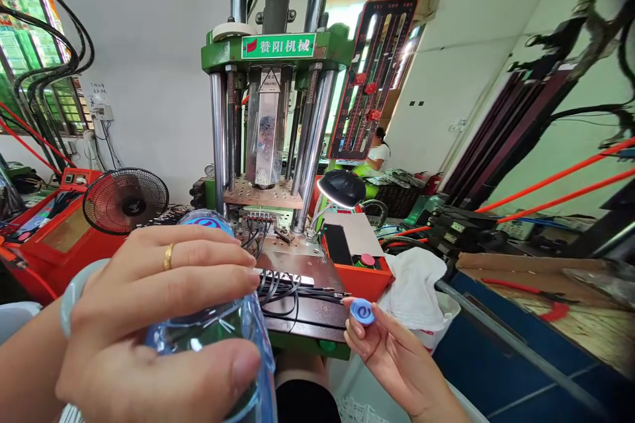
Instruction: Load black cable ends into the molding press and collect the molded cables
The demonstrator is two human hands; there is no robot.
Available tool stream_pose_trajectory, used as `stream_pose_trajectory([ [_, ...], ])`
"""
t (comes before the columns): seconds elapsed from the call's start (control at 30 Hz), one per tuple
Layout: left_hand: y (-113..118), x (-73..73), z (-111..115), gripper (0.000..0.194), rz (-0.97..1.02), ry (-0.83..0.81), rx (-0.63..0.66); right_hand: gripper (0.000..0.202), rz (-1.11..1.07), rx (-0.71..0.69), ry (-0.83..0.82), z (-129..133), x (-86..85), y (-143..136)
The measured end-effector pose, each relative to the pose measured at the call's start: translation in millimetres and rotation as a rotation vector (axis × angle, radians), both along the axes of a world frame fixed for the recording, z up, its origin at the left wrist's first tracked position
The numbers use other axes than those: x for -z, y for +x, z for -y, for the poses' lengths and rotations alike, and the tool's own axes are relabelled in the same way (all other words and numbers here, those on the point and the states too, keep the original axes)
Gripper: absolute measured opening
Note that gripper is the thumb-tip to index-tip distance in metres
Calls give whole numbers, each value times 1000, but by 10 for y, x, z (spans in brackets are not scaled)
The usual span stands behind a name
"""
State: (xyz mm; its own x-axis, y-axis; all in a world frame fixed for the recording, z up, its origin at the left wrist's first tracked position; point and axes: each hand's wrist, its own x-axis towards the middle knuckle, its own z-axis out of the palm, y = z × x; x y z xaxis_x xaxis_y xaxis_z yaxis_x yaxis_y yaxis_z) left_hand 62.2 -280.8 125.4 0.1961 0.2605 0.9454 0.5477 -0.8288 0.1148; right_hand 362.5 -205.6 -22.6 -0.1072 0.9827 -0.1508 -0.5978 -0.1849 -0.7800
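Note:
Close to the camera at the lower left, my left hand [173,304] is wrapped round a clear blue plastic bottle [265,350]. A gold ring and a pale bangle are on this hand and wrist. Lower right of centre, my right hand [391,357] pinches a small blue bottle cap [362,311] between thumb and finger. The cap is apart from the bottle. Behind both hands is the green press machine [278,49], with black cables [282,294] lying on its metal table [307,317].
A lit lamp [342,188] and a red control box [370,268] stand right of the press. White cloth [414,291] hangs further right, near a blue bin [476,337] with red-handled pliers [553,310] above. A black fan [126,201] is at left. A person [378,154] is in the background.

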Motion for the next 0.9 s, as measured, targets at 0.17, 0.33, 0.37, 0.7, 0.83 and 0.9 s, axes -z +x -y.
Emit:
stream_pose_trajectory([
  [0.17,4,-29,62,29,35,-70,-19,49,9,9,-8,9,-3,-13],
  [0.33,67,-71,105,27,40,-97,-81,52,19,27,-24,10,-2,-25],
  [0.37,82,-75,107,27,51,-85,-92,52,19,29,-23,8,-3,-25],
  [0.7,152,-81,131,27,133,-100,-133,52,23,20,-23,22,-15,-16],
  [0.83,188,-105,153,29,162,-70,-158,51,27,11,-15,26,-13,-17],
  [0.9,185,-123,147,29,132,-40,-165,51,25,8,-11,25,-19,-20],
])
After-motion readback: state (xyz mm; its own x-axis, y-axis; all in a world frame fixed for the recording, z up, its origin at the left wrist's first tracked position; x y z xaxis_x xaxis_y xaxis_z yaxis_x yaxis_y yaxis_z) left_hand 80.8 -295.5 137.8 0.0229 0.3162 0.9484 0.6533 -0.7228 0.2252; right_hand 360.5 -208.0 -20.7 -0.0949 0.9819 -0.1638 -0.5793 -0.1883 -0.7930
